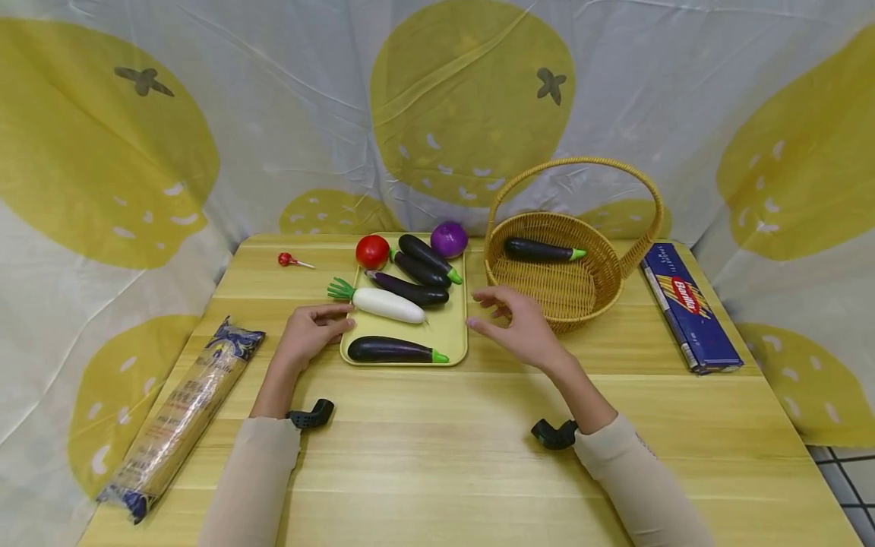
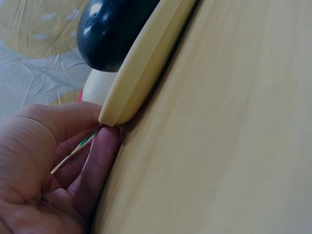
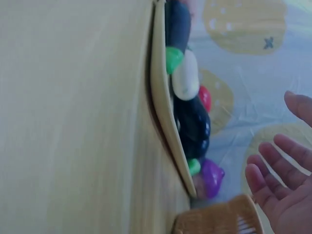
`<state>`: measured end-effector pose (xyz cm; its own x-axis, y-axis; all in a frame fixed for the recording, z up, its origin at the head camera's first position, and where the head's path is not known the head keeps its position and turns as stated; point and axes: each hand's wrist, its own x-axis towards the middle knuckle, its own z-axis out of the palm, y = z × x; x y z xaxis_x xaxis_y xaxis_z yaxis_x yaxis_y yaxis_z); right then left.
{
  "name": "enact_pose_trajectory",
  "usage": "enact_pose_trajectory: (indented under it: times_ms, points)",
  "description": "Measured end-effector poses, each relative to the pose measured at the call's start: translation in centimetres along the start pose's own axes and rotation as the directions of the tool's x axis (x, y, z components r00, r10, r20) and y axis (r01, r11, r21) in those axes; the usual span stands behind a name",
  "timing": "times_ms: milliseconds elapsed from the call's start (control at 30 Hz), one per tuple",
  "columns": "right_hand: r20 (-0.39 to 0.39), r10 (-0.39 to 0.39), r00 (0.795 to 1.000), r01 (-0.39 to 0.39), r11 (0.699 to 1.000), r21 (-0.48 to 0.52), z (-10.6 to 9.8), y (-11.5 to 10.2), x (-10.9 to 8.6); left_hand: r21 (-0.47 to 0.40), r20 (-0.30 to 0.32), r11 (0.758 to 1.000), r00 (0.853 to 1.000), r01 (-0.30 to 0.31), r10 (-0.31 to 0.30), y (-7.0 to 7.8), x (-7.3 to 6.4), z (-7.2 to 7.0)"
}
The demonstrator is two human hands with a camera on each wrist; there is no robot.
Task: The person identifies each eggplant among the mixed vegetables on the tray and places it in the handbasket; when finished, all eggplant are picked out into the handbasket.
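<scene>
Tray Grasped at Left Edge, Right Hand Free

On the table (image 1: 437, 471), a handled basket (image 1: 554, 287) is placed just right of the tray (image 1: 451, 323). The tray's left edge is pinched by the left hand (image 1: 311, 334). The right hand (image 1: 516, 323) is released, fingers parted, near basket and tray. Four eggplants (image 1: 396, 350), a white radish (image 1: 388, 304), a purple onion (image 1: 449, 240) and a tomato (image 1: 372, 251) are seen at the tray; a fifth eggplant (image 1: 536, 250) is contained in the basket.
</scene>
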<state>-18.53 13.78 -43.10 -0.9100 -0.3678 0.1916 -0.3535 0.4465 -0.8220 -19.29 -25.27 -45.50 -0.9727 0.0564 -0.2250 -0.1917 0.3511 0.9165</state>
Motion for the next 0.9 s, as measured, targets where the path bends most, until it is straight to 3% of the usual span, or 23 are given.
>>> enact_pose_trajectory:
  times_ms: [333,900]
  points:
    - [0.087,0.000,0.996,-0.006,0.997,0.074,3.0,-0.7,0.2,-0.003,-0.006,1.000,1.000,0.005,-0.005,-0.1,0.1,0.0]
    - [0.215,-0.039,0.976,0.013,0.993,0.117,6.1,-0.4,0.9,-0.001,-0.006,1.000,1.000,0.019,-0.019,0.0,0.1,0.1]
